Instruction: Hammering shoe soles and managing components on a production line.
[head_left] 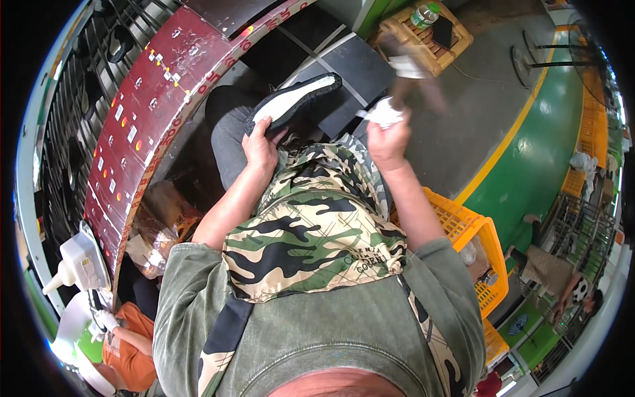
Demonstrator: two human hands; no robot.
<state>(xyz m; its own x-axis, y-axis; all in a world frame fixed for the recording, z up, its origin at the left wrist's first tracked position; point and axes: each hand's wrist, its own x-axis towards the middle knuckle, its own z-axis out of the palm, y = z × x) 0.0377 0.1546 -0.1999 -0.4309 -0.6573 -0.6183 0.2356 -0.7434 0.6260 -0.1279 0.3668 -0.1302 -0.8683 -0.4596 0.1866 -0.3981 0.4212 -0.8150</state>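
Note:
My left hand (262,147) grips one end of a dark shoe piece with a long white face (296,100), held at a slant over my lap. The thumb presses on the white face, which is turned up, and a black edge runs around it. On the right, my right hand (389,142) is closed on a crumpled white wad, cloth or paper (385,114), apart from the shoe piece. Just beyond that wad is a motion-smeared brownish shape with a white band (407,67); I cannot make out what it is.
A dark red curved bench (149,106) lies on the left, beside racks of dark shoes (120,45). A bamboo stool (456,36) bears a bottle (425,16) and a dark flat object. Yellow crates (489,261) stand by my right elbow. A person in orange (135,344) is at lower left.

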